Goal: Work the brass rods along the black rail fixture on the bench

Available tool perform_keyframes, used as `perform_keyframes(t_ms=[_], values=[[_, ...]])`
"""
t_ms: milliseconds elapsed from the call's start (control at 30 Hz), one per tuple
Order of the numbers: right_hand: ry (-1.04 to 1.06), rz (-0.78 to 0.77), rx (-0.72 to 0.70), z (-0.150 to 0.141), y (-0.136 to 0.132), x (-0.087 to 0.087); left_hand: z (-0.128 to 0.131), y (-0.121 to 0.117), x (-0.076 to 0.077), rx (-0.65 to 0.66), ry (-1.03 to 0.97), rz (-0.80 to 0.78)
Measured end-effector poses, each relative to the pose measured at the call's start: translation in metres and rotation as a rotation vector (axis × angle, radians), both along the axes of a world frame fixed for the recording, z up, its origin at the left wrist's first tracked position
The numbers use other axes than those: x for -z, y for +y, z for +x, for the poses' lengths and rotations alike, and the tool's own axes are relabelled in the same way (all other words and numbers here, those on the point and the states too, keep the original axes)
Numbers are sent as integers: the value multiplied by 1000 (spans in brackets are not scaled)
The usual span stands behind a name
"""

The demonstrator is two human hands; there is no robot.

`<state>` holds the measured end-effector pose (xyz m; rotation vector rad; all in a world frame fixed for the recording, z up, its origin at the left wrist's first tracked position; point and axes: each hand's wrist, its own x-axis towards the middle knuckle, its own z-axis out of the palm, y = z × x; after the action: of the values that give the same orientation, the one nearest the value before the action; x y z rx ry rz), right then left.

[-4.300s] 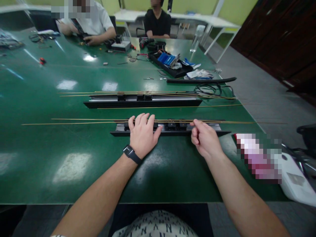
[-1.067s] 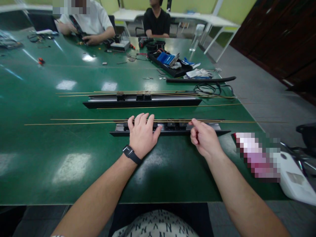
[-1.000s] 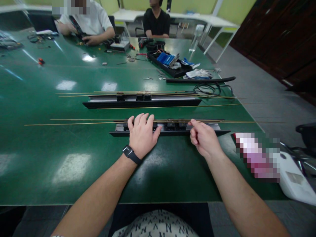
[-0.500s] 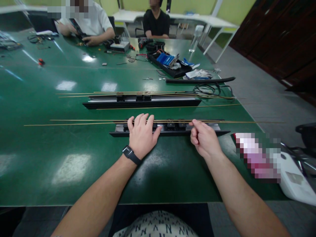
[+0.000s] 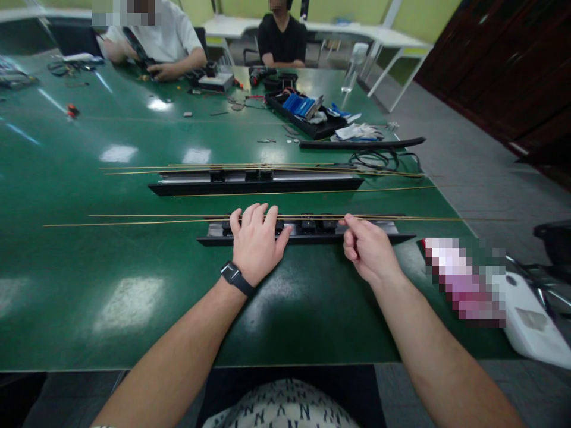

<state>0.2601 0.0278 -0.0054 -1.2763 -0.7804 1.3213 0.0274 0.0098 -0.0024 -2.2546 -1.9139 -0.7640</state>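
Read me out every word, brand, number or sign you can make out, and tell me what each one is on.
"N", repeated: patterned shirt.
"Y", among them: same shirt.
Pixelated, unreadable: red-and-pink item.
Too small or blurred to read, if any: smartwatch, blue packet.
Nearer black rail: no readable text.

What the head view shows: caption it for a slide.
Left hand spread over the near rail, right hand at thin rods.
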Motion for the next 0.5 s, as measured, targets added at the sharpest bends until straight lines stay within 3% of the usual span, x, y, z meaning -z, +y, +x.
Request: perform_keyframes(t_ms=[500], values=[[12, 11, 37, -1, -1, 0, 0, 0, -1, -2, -22, -10]])
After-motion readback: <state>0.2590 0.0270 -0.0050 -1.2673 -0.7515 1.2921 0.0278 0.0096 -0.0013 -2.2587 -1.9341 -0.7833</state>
